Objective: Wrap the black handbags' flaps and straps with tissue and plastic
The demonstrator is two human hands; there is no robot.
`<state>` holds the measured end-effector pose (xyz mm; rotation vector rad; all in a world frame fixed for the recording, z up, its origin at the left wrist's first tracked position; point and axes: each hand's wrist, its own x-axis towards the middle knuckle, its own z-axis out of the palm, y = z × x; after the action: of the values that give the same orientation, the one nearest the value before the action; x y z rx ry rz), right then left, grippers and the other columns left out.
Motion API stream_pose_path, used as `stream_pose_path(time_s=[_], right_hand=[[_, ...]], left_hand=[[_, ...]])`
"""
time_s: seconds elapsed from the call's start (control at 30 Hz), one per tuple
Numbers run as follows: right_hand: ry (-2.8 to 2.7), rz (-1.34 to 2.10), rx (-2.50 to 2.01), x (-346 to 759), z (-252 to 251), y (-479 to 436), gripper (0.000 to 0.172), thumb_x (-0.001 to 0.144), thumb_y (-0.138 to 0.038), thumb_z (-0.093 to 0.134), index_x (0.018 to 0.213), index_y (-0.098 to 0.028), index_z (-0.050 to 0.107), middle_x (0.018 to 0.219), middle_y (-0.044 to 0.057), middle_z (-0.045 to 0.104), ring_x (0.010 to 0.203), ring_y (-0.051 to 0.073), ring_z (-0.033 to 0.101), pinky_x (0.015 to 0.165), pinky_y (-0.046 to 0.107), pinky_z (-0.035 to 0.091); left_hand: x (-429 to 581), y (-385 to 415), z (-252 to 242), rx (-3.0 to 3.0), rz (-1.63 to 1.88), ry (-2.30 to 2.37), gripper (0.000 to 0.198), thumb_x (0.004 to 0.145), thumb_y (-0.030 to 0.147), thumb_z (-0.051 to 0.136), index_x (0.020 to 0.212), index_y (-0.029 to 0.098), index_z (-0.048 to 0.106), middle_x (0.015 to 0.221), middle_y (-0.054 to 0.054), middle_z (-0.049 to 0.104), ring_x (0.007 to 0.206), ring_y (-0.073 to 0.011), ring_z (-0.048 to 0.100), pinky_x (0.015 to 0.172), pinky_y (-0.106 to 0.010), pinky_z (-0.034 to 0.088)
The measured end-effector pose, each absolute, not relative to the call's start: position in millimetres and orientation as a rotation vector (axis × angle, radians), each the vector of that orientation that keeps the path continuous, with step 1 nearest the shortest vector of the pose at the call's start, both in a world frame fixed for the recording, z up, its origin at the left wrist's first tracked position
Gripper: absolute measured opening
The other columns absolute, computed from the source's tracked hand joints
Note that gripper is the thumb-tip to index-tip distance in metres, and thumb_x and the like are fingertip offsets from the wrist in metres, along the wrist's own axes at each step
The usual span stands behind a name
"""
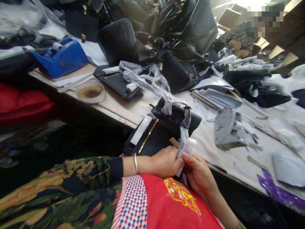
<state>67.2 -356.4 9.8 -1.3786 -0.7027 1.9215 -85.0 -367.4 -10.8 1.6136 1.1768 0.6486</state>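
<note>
A black handbag (164, 130) with a gold zipper (147, 136) lies at the table's front edge, close to my body. Translucent plastic film (184, 127) wraps its strap, which trails back over the bag. My left hand (166, 161) is closed around the film-wrapped strap at the bag's near side. Close against it, my right hand (200, 170) pinches a whitish translucent piece of film (189, 147) between thumb and fingers. A narrow brown strip (174, 142) sticks up beside my left hand. The strap's end is hidden by my hands.
A blue tape dispenser (63, 58) and a round dish (90, 92) stand on the left. Another black bag (119, 81) lies behind, before piled bags (116, 38). At right are a grey-white dispenser (225, 128), stacked sheets (216, 98) and purple tape (281, 190). Another person's hand (235, 46) shows beyond.
</note>
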Motion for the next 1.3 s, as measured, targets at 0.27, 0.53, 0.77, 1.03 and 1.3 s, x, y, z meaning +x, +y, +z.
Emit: stream_pose_path(time_s=[0.27,0.53,0.77,1.03,1.3], right_hand=[[-0.747,1.980,-1.424,78.7,14.2,-348.6,0.034,0.060,-0.037,0.093,0.077,-0.015,0.075,0.072,0.004,0.073,0.063,0.017,0.066,0.063,0.027,0.056],[-1.631,1.761,-1.546,111.0,38.4,-330.8,0.043,0.077,-0.053,0.081,0.096,-0.015,0.071,0.064,0.002,0.068,0.055,0.014,0.060,0.051,0.024,0.049],[-2.429,1.070,-1.054,135.5,50.8,-334.0,0.027,0.090,-0.021,0.069,0.116,-0.026,0.069,0.100,0.006,0.074,0.085,0.020,0.071,0.077,0.031,0.058],[-2.929,0.145,-0.373,102.8,80.0,-304.2,0.022,0.096,-0.013,0.054,0.096,-0.022,0.074,0.102,0.008,0.076,0.097,0.023,0.067,0.081,0.036,0.048],[-3.180,0.612,-0.095,62.1,76.0,-280.1,0.019,0.089,-0.010,0.057,0.085,-0.020,0.072,0.115,0.007,0.075,0.120,0.025,0.063,0.102,0.042,0.043]], left_hand=[[-84.3,-375.2,-11.3,1.434,0.707,1.311,0.059,0.091,0.067,0.049,0.070,0.014,0.065,0.066,-0.004,0.062,0.063,-0.0170,0.059,0.052,-0.025,0.036],[-84.6,-374.3,-12.2,1.345,0.871,1.207,0.038,0.094,0.046,0.056,0.104,0.013,0.072,0.096,-0.007,0.075,0.085,-0.0201,0.068,0.071,-0.026,0.050],[-86.3,-373.4,-13.0,1.323,0.789,1.190,0.044,0.096,0.048,0.052,0.118,0.014,0.070,0.111,-0.011,0.075,0.099,-0.0255,0.070,0.083,-0.034,0.053],[-86.0,-368.8,-7.9,1.557,0.684,1.169,0.041,0.098,0.045,0.047,0.110,0.013,0.069,0.109,-0.012,0.074,0.098,-0.0270,0.069,0.085,-0.036,0.054],[-80.8,-372.5,-11.0,1.771,0.508,1.291,0.038,0.098,0.034,0.041,0.106,0.010,0.069,0.107,-0.017,0.073,0.097,-0.0296,0.069,0.083,-0.039,0.055]])
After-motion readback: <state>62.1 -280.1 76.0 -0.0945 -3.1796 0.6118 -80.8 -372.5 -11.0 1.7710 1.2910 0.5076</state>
